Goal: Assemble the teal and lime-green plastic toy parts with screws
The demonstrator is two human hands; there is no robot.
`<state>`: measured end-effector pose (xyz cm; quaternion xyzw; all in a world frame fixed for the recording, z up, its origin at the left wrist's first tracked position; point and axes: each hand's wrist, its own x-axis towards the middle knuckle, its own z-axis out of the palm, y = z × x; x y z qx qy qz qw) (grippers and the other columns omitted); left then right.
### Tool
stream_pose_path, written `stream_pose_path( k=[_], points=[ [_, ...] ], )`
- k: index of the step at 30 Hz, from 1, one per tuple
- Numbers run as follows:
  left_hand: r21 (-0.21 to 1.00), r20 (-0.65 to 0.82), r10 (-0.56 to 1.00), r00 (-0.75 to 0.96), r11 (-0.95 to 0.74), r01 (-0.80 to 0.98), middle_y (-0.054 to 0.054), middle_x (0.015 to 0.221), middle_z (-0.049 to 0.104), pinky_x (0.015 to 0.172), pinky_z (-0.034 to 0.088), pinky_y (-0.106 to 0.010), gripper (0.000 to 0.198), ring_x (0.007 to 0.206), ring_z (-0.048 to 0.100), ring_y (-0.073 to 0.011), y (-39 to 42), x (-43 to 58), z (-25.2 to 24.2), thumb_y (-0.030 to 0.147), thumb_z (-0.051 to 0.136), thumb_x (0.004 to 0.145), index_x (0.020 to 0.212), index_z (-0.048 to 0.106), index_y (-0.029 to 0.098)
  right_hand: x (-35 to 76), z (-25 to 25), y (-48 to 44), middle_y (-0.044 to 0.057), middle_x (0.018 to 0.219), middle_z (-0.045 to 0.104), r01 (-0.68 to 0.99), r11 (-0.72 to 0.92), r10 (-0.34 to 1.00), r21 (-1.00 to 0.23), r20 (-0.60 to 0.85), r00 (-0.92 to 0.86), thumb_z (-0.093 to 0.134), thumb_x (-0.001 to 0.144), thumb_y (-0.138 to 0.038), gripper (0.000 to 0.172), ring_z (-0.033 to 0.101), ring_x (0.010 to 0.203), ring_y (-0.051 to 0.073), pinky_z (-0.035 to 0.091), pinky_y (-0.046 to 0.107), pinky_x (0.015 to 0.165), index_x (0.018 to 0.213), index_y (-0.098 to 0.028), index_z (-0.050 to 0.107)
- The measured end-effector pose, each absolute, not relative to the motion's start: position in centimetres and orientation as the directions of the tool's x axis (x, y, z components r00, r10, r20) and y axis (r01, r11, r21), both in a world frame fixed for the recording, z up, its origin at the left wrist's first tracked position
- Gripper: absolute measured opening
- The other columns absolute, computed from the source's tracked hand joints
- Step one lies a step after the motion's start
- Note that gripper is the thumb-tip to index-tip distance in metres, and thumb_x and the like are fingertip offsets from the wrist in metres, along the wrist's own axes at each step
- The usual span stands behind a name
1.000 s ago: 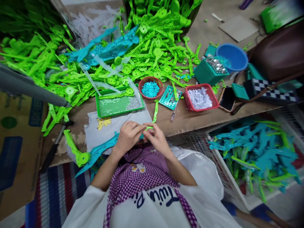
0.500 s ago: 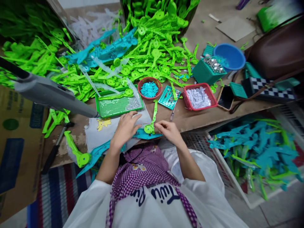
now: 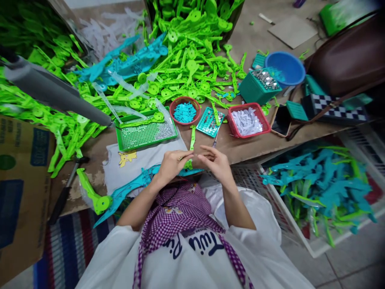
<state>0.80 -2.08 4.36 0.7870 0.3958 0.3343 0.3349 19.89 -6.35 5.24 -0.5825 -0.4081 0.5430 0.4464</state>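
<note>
My left hand (image 3: 172, 165) and my right hand (image 3: 215, 163) meet at the near edge of the wooden table (image 3: 240, 146). Their fingertips pinch toward each other over a teal plastic piece (image 3: 141, 181) that lies across a white cloth (image 3: 144, 158). A small green plastic part (image 3: 189, 162) sits between the two hands, and a green plastic strip (image 3: 192, 138) stands just behind them. What the fingertips grip is too small to name.
A green tray (image 3: 144, 134) of small metal bits, a red round basket (image 3: 184, 111) of teal pieces, a teal tray (image 3: 209, 121) and a red basket (image 3: 246, 120) of white pieces stand behind. Green plastic parts (image 3: 180, 68) heap at the back. A white crate (image 3: 315, 184) of teal parts stands right.
Both hands rose off the cloth and teal piece and came together, fingertips now pinched near the small green part. The grey bar at left shifted upward.
</note>
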Motion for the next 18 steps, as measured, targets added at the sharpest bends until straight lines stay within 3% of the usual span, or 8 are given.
stream_pose_path(
  k=[4, 8, 13, 18],
  points=[
    [0.788, 0.224, 0.843, 0.490, -0.452, 0.418, -0.004, 0.095, 0.081, 0.075, 0.062, -0.031, 0.019, 0.077, 0.077, -0.0188, -2.3, 0.4, 4.7, 0.028, 0.065, 0.096, 0.106, 0.080, 0.024, 18.9, 4.6, -6.5, 0.004, 0.081, 0.075, 0.025, -0.212, 0.971, -0.977, -0.207, 0.116, 0.080, 0.071, -0.054, 0.038, 0.070, 0.073, 0.018, 0.059, 0.031, 0.071, 0.088, -0.021, 0.074],
    [0.756, 0.299, 0.822, 0.484, -0.514, 0.405, -0.006, 0.095, 0.080, 0.077, 0.060, -0.030, 0.019, 0.082, 0.075, -0.0173, -2.2, 0.4, 5.0, 0.028, 0.063, 0.097, 0.105, 0.079, 0.021, 18.3, 4.5, -5.9, 0.002, 0.072, 0.073, -0.065, -0.257, 0.962, -0.964, -0.262, 0.081, 0.081, 0.067, -0.060, 0.042, 0.068, 0.066, 0.017, 0.059, 0.032, 0.067, 0.078, -0.020, 0.072],
    [0.625, 0.398, 0.743, 0.538, -0.649, 0.434, -0.006, 0.094, 0.078, 0.085, 0.058, -0.034, 0.022, 0.089, 0.072, -0.0170, -1.5, 0.1, 4.3, 0.030, 0.056, 0.101, 0.102, 0.077, 0.021, 18.2, 4.3, -5.6, 0.000, 0.067, 0.071, -0.171, -0.298, 0.947, -0.939, -0.314, 0.074, 0.084, 0.062, -0.060, 0.044, 0.067, 0.063, 0.016, 0.060, 0.032, 0.067, 0.077, -0.021, 0.070],
    [0.496, 0.406, 0.644, 0.648, -0.751, 0.435, -0.008, 0.096, 0.077, 0.081, 0.056, -0.034, 0.027, 0.088, 0.071, -0.0175, -0.9, -0.4, 4.0, 0.032, 0.051, 0.103, 0.104, 0.075, 0.019, 18.2, 3.7, -5.4, -0.001, 0.063, 0.068, -0.230, -0.370, 0.922, -0.900, -0.387, 0.030, 0.086, 0.059, -0.062, 0.048, 0.063, 0.055, 0.013, 0.056, 0.027, 0.059, 0.073, -0.019, 0.068]
  ],
)
